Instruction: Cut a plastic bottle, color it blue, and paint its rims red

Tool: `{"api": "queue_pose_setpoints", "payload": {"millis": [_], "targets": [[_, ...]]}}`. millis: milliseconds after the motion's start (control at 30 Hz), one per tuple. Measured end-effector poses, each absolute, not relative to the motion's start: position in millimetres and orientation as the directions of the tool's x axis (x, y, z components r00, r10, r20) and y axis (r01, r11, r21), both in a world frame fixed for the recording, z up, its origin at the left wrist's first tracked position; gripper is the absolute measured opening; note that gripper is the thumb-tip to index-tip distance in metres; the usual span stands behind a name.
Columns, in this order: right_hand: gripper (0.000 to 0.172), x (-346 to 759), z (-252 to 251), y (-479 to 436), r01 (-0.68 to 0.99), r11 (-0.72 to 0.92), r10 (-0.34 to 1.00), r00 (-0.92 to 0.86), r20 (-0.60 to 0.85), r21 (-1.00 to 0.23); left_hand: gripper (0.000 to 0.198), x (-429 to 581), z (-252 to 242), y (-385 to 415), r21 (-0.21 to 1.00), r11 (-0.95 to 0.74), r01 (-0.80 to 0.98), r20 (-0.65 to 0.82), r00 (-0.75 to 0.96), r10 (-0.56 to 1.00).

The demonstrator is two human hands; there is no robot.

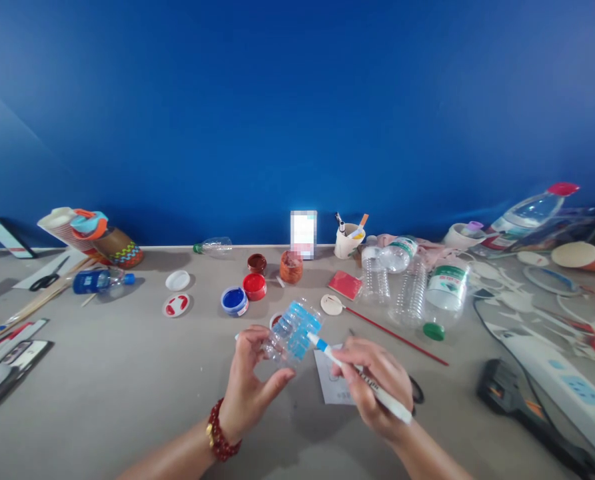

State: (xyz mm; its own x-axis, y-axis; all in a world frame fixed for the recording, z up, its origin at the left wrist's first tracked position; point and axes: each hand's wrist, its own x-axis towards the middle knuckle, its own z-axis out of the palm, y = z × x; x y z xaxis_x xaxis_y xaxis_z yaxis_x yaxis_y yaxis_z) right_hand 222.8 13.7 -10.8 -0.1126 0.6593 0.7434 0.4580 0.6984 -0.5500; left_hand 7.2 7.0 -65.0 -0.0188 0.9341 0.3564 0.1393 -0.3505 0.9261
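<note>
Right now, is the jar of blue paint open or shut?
Open: no lid covers the jar, and blue paint shows inside its rim.

- Moderately bright, fairly even indoor light; the smooth blue wall [277,113] darkens towards the top.
- The upright white rectangular screen [303,235] glares, washed out and blocky.
- A soft shadow falls on the matte grey tabletop [152,380] below the clear ribbed plastic piece with blue patches [300,327].
- Wide-angle stretching slants the clear red-capped bottle [530,215]; the right edge looks smeared.
</note>
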Motion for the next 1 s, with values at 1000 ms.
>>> {"api": "queue_pose_setpoints", "payload": {"millis": [1000], "targets": [[0.022, 224.0, -11.5, 14.0, 0.401, 0.680, 0.691, -0.070, 0.719, -0.614, 0.036, 11.3, -60.1, 5.1, 0.973, -0.192, -0.129, 0.199, 0.044, 0.979]]}}
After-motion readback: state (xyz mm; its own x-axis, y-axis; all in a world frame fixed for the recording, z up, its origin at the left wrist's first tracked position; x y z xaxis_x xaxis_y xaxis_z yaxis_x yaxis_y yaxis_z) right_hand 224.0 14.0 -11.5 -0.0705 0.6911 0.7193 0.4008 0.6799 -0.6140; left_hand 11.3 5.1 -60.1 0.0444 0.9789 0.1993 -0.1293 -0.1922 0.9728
